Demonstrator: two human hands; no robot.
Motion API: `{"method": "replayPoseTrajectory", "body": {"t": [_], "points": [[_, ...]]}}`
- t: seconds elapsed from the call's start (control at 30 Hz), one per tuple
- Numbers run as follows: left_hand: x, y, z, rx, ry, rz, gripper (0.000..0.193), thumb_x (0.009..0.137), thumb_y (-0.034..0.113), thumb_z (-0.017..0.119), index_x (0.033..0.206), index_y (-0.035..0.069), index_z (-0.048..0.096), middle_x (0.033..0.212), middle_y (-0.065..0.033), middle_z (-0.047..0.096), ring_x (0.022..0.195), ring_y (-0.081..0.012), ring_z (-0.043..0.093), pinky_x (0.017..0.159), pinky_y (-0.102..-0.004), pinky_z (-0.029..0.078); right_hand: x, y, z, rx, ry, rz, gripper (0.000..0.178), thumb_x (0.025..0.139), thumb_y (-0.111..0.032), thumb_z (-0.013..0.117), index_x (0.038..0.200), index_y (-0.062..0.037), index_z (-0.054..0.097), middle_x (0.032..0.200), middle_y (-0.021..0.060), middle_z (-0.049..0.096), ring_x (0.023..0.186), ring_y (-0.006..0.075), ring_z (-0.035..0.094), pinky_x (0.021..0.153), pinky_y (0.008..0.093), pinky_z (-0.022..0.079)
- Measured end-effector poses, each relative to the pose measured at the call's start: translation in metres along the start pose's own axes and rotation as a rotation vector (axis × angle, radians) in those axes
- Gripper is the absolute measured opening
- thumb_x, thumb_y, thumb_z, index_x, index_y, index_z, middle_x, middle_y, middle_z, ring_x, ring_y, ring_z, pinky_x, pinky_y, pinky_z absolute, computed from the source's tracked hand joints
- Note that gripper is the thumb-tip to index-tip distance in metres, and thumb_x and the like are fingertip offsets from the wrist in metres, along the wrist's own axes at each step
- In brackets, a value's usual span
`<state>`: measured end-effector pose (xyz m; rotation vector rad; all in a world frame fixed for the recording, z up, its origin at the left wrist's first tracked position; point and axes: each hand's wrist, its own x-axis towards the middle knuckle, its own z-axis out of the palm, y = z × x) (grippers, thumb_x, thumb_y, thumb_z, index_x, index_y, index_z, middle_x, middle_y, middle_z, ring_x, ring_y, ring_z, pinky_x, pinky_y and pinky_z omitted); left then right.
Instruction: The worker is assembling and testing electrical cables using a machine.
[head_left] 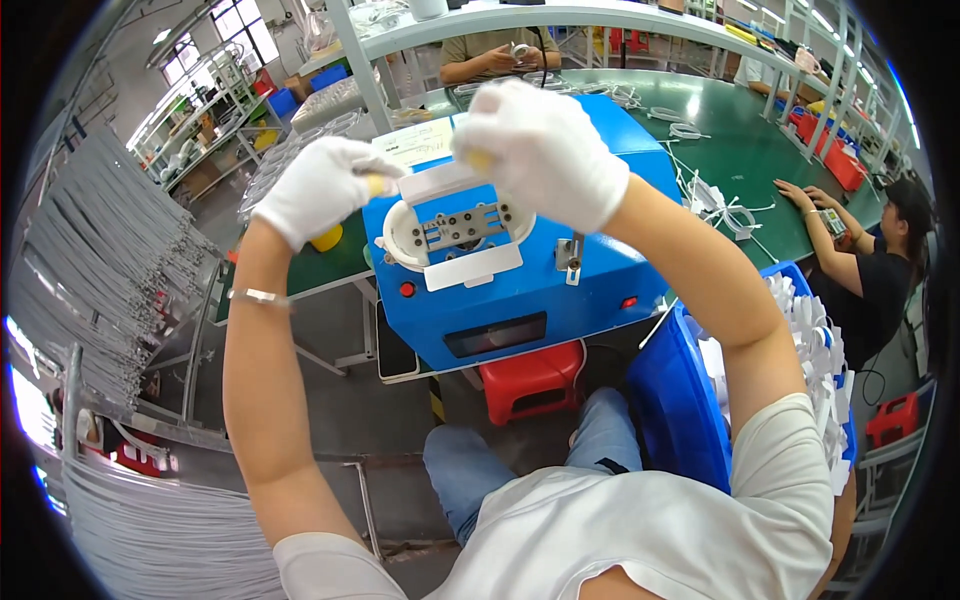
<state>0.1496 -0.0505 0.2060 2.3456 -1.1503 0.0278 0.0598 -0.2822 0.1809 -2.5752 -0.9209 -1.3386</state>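
Observation:
My left hand (322, 188), in a white glove, is over the left side of the blue machine (610, 260). Its fingers are pinched, with yellow at the tips; whatever they hold is too small to make out. My right hand (545, 152), gloved too and blurred, is raised over the machine's top with its fingers curled in. What it may hold is hidden. Between and below the hands is a round white fixture (404, 236) with a bolted metal block (466, 228). One white plate (440, 182) sits behind the block, another white plate (474, 268) in front.
A blue bin (680, 400) full of white pieces stands at my right. Coiled white cables (735, 215) lie on the green table (690, 95). Grey cables (110, 240) hang at the left. A red stool (535, 382) is under the machine. Co-workers sit across and at the right.

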Motion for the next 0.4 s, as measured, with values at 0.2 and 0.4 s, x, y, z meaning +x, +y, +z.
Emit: {"method": "replayPoseTrajectory", "body": {"t": [0.2,0.4], "points": [[-0.033,0.01,0.017,-0.009,0.055,-0.035,0.023,0.083,0.006,0.063,0.104,-0.002,0.066,0.092,-0.0114,0.067,0.087,-0.0163,0.062,0.08,-0.029,0.048,-0.004,-0.004,0.009,-0.106,-0.416,0.094,0.022,0.067,-0.011,0.077,0.088,-0.0091,0.071,0.096,0.0117,0.064,0.086,0.0258,0.065,0.072,0.0368,0.054],[-0.032,0.031,0.054,0.267,0.341,-0.002,0.041,0.086,0.023,0.067,0.123,0.007,0.058,0.114,-0.0144,0.064,0.095,-0.0248,0.063,0.087,-0.0294,0.047,0.012,-0.002,0.005,0.164,-0.605,0.369,0.016,0.083,-0.022,0.065,0.092,-0.0094,0.07,0.104,0.0101,0.062,0.094,0.029,0.062,0.083,0.0381,0.051]]}}
